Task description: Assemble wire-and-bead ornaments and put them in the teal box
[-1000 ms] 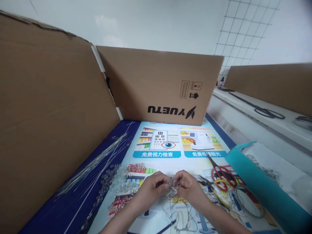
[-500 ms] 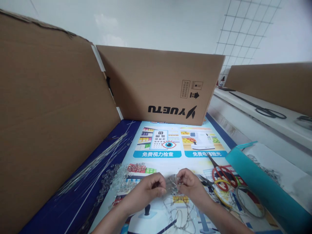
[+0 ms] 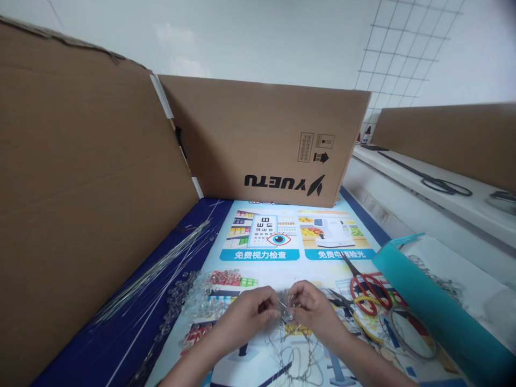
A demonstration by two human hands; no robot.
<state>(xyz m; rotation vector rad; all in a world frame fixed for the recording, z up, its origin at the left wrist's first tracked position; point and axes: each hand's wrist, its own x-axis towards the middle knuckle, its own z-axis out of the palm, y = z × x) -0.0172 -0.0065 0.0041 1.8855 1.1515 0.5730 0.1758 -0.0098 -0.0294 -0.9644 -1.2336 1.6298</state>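
Between my hands is a small piece of clear beads and thin silvery wire (image 3: 285,304), its finer details too small to make out. My left hand (image 3: 253,316) pinches its left side with thumb and fingertips. From the right, my right hand (image 3: 313,307) pinches the other side, thumb below the bent fingers. Just under the hands lies a tangle of thin wire loops (image 3: 299,361); whether it joins the held piece I cannot tell. Loose clear beads (image 3: 205,294) are heaped to the left of my left hand.
Long straight wires (image 3: 157,271) lie at the left. Right of my hands are red-handled scissors (image 3: 371,293), yellow-handled pliers (image 3: 365,317) and a wire coil (image 3: 415,332). A teal box (image 3: 443,312) holds small pieces. Cardboard panels (image 3: 262,140) stand at the back and left.
My left hand has shifted slightly right, closer to my right hand. The beaded wire piece has turned a little between the fingers.
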